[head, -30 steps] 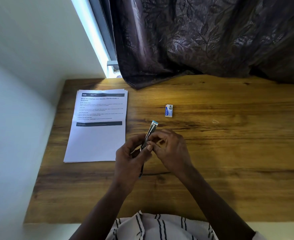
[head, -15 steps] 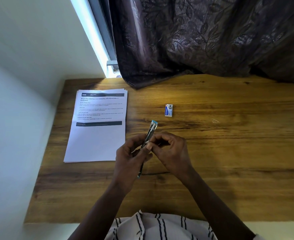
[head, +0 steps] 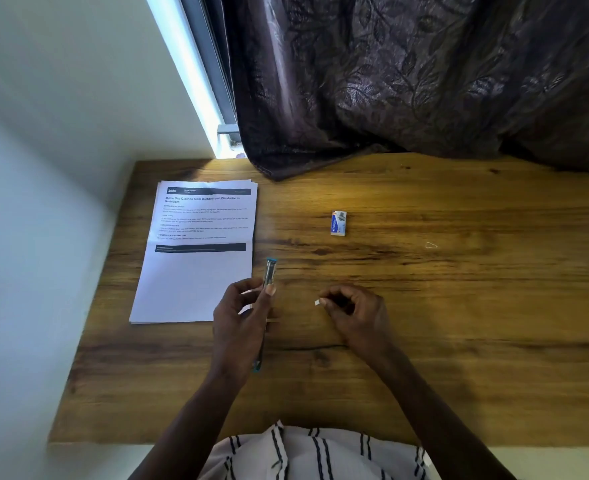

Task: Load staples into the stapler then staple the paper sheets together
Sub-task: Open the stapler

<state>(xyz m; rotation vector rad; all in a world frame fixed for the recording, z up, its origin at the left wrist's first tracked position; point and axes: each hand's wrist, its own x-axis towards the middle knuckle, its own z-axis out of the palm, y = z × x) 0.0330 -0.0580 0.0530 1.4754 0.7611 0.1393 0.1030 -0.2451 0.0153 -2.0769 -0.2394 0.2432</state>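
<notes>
1. One small staple box [head: 338,223] lies flat on the table [head: 459,306], toward its far edge and well apart from both hands; its contents cannot be made out.
2. Slim and metallic with blue tips, the stapler [head: 270,273] is gripped by the left hand [head: 237,327] over the table's middle.
3. Held apart from the left, the right hand [head: 359,313] pinches a small white strip of staples [head: 317,302].
4. Printed paper sheets [head: 196,271] lie stacked along the left edge, near the far-left corner.

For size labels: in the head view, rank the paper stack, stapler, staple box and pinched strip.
1. white printed paper stack
2. slim blue-tipped metal stapler, partly hidden
3. small blue-and-white staple box
4. tiny white strip
</notes>
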